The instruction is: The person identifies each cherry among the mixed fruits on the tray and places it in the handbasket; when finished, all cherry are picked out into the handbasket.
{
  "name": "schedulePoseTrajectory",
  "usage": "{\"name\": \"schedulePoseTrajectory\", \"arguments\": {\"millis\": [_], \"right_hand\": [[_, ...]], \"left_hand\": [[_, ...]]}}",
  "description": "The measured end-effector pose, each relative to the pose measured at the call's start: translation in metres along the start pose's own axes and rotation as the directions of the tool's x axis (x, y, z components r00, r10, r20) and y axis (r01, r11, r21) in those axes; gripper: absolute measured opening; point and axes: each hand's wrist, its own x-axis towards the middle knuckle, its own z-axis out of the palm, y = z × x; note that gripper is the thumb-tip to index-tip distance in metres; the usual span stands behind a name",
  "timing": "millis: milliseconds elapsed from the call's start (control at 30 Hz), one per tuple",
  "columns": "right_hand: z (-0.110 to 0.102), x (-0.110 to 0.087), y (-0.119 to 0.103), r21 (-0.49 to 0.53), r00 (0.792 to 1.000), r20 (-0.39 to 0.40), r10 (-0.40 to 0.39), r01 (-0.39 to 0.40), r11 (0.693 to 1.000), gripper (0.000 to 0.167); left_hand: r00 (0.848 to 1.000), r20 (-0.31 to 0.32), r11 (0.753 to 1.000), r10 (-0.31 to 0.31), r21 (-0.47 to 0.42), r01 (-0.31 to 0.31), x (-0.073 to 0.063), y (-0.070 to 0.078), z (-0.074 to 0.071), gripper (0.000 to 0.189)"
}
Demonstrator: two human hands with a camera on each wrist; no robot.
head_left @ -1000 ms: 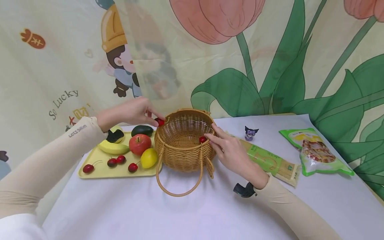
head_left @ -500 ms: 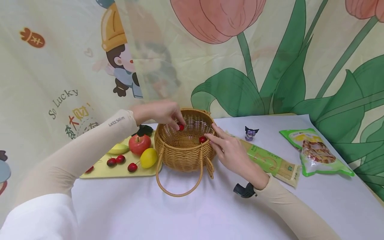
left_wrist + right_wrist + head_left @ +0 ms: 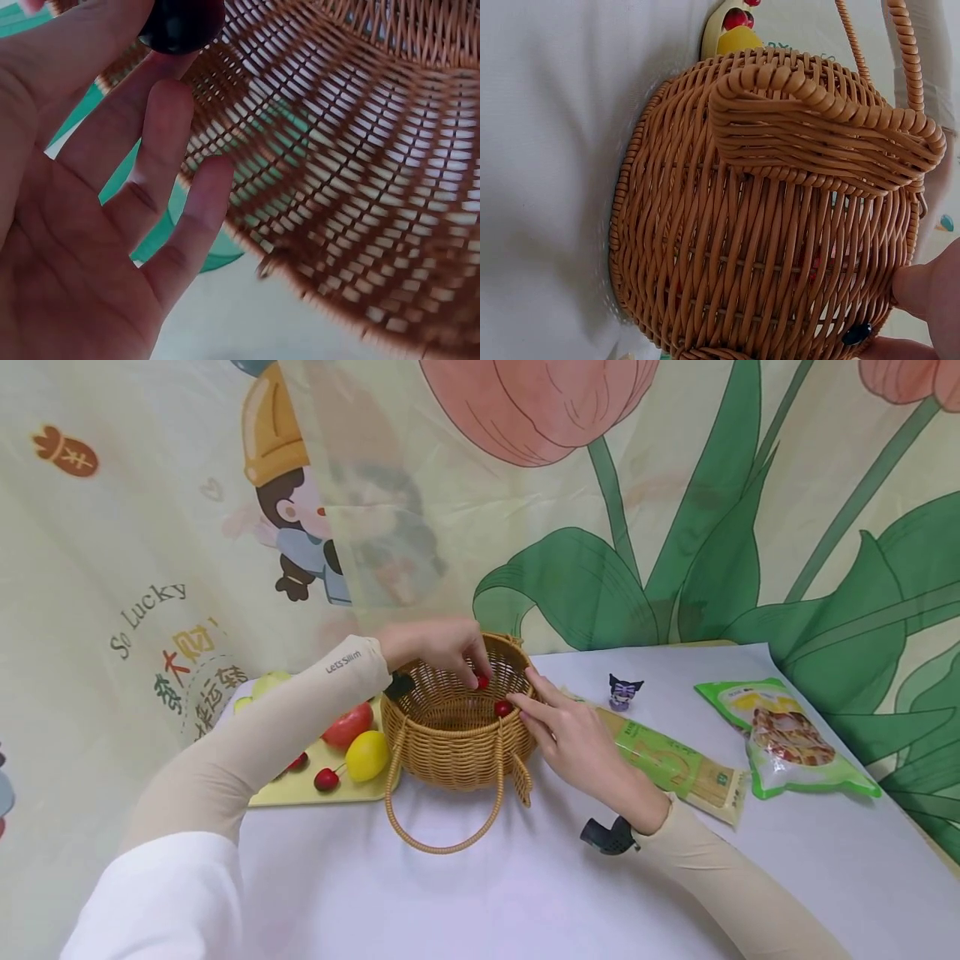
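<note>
A round wicker basket (image 3: 457, 764) stands on the white table with its looped handle hanging down in front. Inside its opening, my left hand (image 3: 452, 647) pinches a dark red cherry (image 3: 482, 682) between thumb and fingertips. The left wrist view shows this cherry (image 3: 184, 24) against the woven wall, my other fingers loosely bent. Another cherry (image 3: 503, 708) shows low inside the basket at the right. My right hand (image 3: 576, 743) holds the basket's right rim, its fingers across the edge. In the right wrist view, fingertips (image 3: 919, 289) press the rim close to a dark bead (image 3: 856, 334).
Left of the basket, a yellow tray (image 3: 288, 795) carries an apple (image 3: 351, 727), a lemon (image 3: 367, 756) and cherries, partly hidden by my left sleeve. To the right lie a green noodle packet (image 3: 663, 756) and a green food bag (image 3: 791, 739), with a small figurine (image 3: 622, 692) behind.
My left hand has carried the pinched cherry from beside the basket's left rim rightward into the opening. My right hand keeps its place on the rim.
</note>
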Motion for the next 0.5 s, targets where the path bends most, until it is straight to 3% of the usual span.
{"name": "schedulePoseTrajectory", "arguments": {"millis": [300,500], "right_hand": [[-0.001,0.000,0.001,0.005,1.000,-0.014,-0.008,0.009,1.000,0.035],[0.000,-0.001,0.000,0.002,0.999,-0.026,-0.019,0.019,1.000,0.035]], "left_hand": [[0.999,0.000,0.999,0.034,-0.022,-0.034,0.018,-0.005,0.023,0.023],[1.000,0.021,1.000,0.004,-0.013,-0.004,0.025,-0.001,0.035,0.022]]}}
